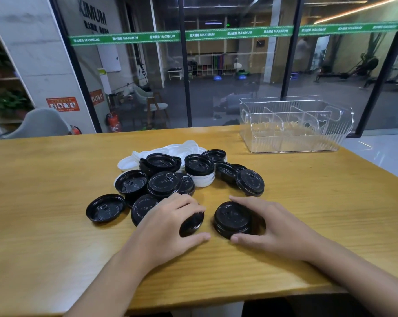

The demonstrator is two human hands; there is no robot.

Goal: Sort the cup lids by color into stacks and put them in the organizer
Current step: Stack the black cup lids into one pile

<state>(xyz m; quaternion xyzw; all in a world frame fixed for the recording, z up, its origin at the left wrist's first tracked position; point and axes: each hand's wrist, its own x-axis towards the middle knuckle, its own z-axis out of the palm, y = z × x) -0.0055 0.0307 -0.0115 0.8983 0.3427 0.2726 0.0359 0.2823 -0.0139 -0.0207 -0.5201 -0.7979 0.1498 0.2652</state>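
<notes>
- The left hand (170,221) pinched one black lid (192,222), tilted on edge.
- The right hand (265,223) gripped a short black stack (233,219) on the counter (307,202).
- Mixed black and white lids (170,170) lay piled beyond.
- The clear organizer (294,124) stood far right.

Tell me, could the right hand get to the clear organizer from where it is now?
Probably yes. The right hand grips a short stack of black lids, and the stretch of table between it and the organizer looks bare; the loose lid pile lies left of that path.
</notes>
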